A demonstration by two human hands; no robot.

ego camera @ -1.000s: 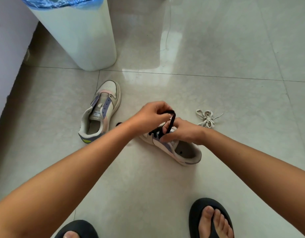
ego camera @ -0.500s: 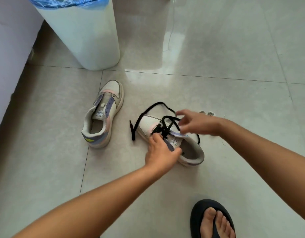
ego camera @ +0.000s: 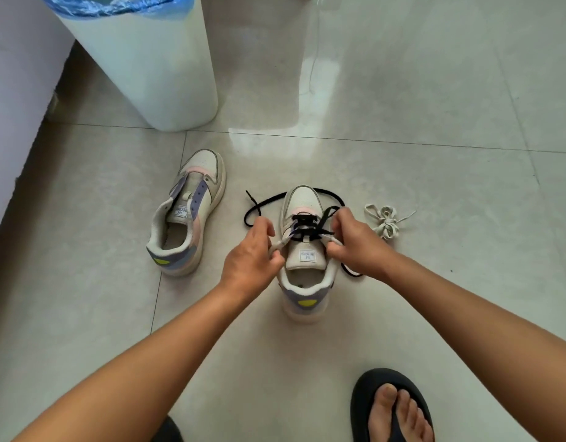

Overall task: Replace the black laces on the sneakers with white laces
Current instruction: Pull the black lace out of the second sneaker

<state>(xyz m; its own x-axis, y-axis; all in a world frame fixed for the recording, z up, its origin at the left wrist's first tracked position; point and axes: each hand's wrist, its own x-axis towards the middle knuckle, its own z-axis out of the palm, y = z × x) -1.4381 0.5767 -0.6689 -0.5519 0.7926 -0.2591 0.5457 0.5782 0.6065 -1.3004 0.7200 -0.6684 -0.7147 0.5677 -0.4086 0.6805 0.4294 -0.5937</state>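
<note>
A cream sneaker (ego camera: 304,283) stands on the tiled floor with its heel toward me. Its loosened black lace (ego camera: 307,226) crosses the lower eyelets, and the loose ends trail off to both sides. My left hand (ego camera: 251,255) pinches the shoe's left eyelet flap. On the other side my right hand (ego camera: 355,242) grips the right flap, fingers curled over the lace there. A second sneaker (ego camera: 187,215) with no lace lies to the left. Right of my hands lies a bundled white lace (ego camera: 385,220).
A white bin (ego camera: 147,65) with a blue liner stands at the back left beside a pale wall (ego camera: 10,106). My right foot in a dark sandal (ego camera: 393,406) is at the lower right; another sandal tip shows at the bottom edge.
The laced sneaker has been turned so its heel faces me. Both hands moved from the lace to the two sides of the shoe's opening. The white lace bundle is uncovered again.
</note>
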